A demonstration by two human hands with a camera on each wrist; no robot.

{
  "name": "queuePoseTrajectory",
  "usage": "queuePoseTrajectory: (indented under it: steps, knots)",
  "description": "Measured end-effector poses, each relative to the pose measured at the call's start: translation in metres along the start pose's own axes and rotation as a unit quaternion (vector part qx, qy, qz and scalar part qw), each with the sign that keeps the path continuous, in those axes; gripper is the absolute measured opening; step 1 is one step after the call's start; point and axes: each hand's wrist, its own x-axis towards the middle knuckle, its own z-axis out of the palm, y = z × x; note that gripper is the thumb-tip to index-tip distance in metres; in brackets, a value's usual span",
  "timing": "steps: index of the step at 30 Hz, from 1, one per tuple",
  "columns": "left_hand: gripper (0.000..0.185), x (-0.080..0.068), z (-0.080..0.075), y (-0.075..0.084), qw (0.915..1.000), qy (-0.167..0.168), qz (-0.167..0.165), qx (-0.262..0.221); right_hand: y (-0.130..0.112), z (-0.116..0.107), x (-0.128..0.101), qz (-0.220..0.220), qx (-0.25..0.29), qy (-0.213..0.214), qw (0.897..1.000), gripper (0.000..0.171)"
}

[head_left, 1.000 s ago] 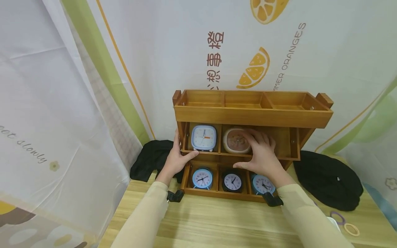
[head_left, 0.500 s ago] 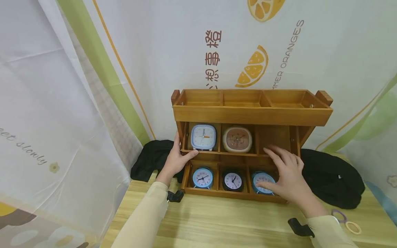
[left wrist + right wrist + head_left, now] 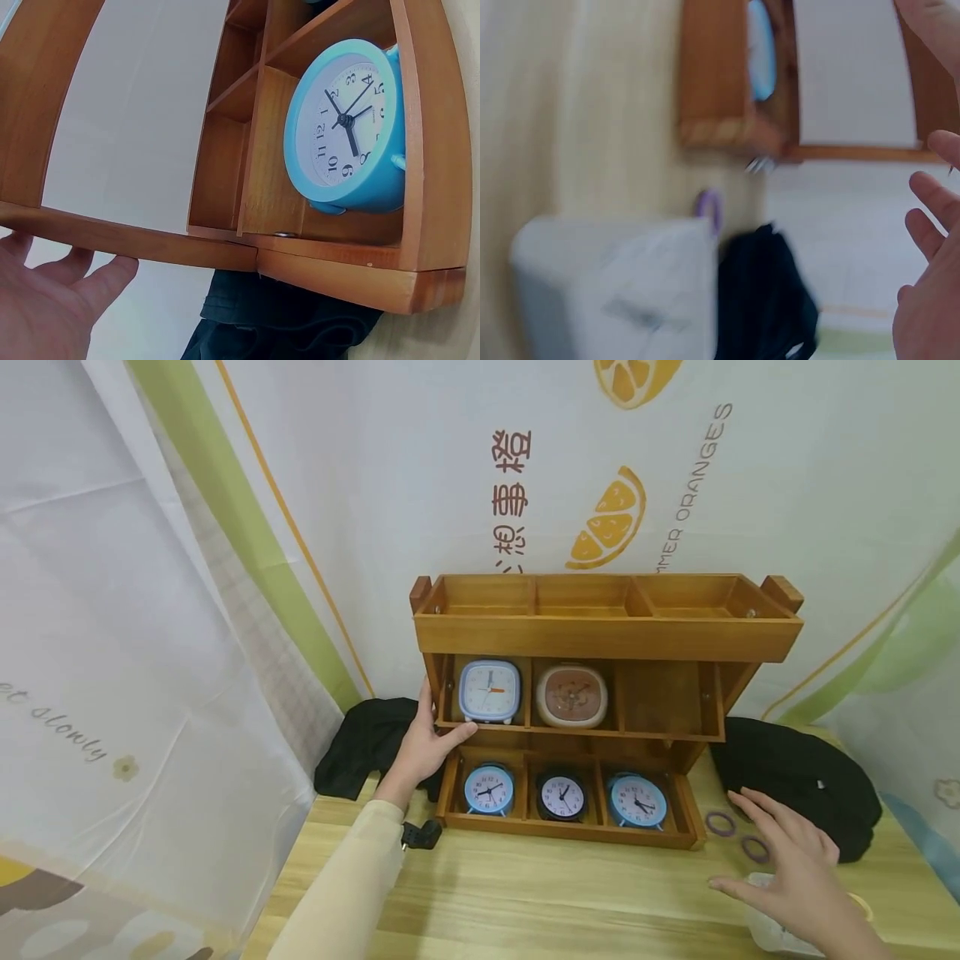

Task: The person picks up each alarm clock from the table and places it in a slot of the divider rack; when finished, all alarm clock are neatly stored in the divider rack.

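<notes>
A three-tier wooden organizer (image 3: 607, 639) stands on the table. My left hand (image 3: 420, 747) holds its left side, thumb on the front ledge and fingers along the outer side; the left wrist view shows those fingers (image 3: 109, 285) at the wood's edge. In the middle tier sit a white-and-blue square clock (image 3: 489, 692) and a cream-and-brown clock (image 3: 572, 696). The bottom tier carries a blue alarm clock (image 3: 489, 790), a black one (image 3: 562, 797) and another blue one (image 3: 637, 800). My right hand (image 3: 802, 868), fingers spread and holding nothing, is over a white translucent container (image 3: 768, 927).
Purple rings (image 3: 721, 823) lie on the table right of the organizer, and a yellow ring (image 3: 861, 907) shows partly behind the right hand. Black cloth (image 3: 802, 777) bunches at the right, with more black cloth (image 3: 360, 747) at the left. A printed curtain (image 3: 420, 485) hangs behind.
My right hand has left the cream-and-brown clock and moved right and toward me, over the white container. The left hand keeps its place on the organizer.
</notes>
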Motion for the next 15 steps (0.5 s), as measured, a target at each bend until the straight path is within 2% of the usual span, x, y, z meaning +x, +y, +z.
queuePoseTrajectory:
  steps: [4, 10, 15]
  knots:
    - [0.112, 0.000, -0.001, 0.003, 1.0000, 0.001, -0.003, 0.000, 0.020, 0.002, -0.025, 0.023, -0.018, -0.017, 0.999, 0.126]
    - [0.113, -0.002, -0.005, 0.002, 0.9998, 0.010, -0.014, 0.009, 0.046, 0.006, -0.046, 0.072, -0.051, -0.063, 0.994, 0.125]
    - [0.114, -0.002, -0.004, 0.001, 0.9999, 0.006, -0.012, 0.008, 0.069, 0.011, -0.065, 0.142, -0.118, -0.155, 0.970, 0.124]
